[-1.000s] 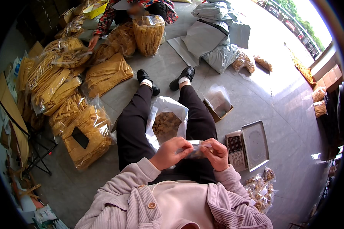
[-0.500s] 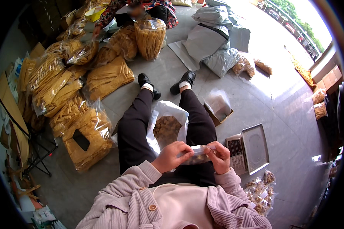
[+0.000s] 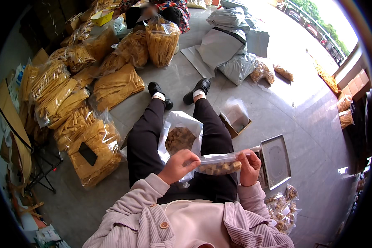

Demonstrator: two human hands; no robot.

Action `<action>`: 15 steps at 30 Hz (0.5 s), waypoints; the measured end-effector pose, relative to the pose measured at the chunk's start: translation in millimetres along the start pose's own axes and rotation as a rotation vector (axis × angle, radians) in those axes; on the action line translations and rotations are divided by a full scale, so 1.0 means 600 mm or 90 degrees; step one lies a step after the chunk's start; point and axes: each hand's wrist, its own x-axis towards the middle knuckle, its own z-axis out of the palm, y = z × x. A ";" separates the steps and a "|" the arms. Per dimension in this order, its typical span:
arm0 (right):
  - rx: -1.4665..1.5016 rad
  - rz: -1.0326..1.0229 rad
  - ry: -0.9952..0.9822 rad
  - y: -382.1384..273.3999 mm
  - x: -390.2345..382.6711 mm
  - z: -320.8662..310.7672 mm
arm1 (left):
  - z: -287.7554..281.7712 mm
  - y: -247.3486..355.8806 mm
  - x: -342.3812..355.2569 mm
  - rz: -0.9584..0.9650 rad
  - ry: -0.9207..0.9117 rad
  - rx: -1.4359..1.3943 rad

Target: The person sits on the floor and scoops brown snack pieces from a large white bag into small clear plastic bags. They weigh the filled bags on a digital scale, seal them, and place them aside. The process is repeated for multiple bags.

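My left hand (image 3: 179, 165) and my right hand (image 3: 249, 166) pinch opposite ends of the top edge of a small clear bag (image 3: 218, 168), stretched flat between them, with tan-brown chunks in its bottom. Just beyond it, between my outstretched legs, an open white bag (image 3: 166, 144) holds more brown chunks (image 3: 181, 138). A silver scale (image 3: 275, 159) lies on the floor beside my right hand, its display half partly hidden by that hand. Near my right elbow is a pile of small filled clear bags (image 3: 282, 208).
Big bags of yellow dried strips (image 3: 115, 87) crowd the left, one carrying a black phone (image 3: 88, 152). A folding stand (image 3: 45, 175) is at far left, a box of clear bags (image 3: 234, 118) right of my legs, grey parcels (image 3: 231, 53) beyond, another person (image 3: 171, 14) at the back.
My hands have moved apart, the right one rightward and slightly up, drawing the small bag's top out straight. The other person's reaching hand is no longer visible.
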 end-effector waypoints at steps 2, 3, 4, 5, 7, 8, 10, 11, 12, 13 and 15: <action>0.011 -0.010 0.014 -0.003 0.004 0.000 | -0.001 -0.002 -0.001 -0.033 0.005 -0.040; 0.017 -0.015 0.022 -0.004 0.005 0.000 | -0.002 -0.002 -0.001 -0.034 0.005 -0.036; 0.019 -0.013 0.023 -0.004 0.005 -0.001 | -0.002 -0.002 0.000 -0.035 0.005 -0.032; 0.021 -0.011 0.024 -0.002 0.005 -0.002 | -0.003 -0.002 0.001 -0.036 0.006 -0.028; 0.025 -0.008 0.024 0.000 0.005 -0.003 | -0.002 -0.005 -0.001 -0.059 0.002 -0.048; 0.026 -0.006 0.023 0.000 0.005 -0.003 | -0.002 -0.005 -0.002 -0.071 0.000 -0.058; 0.027 0.000 0.019 0.001 0.006 -0.004 | -0.003 -0.005 -0.001 -0.074 0.003 -0.061; 0.027 0.004 0.015 0.000 0.006 -0.004 | -0.004 -0.005 0.000 -0.075 0.004 -0.062; 0.027 0.008 0.012 -0.001 0.005 -0.004 | -0.005 -0.005 0.000 -0.083 0.005 -0.062; 0.023 0.000 0.008 0.001 0.006 -0.004 | -0.007 -0.007 0.001 -0.091 0.005 -0.062; 0.014 -0.014 -0.003 0.004 0.007 -0.005 | -0.009 -0.014 0.000 -0.108 0.013 -0.074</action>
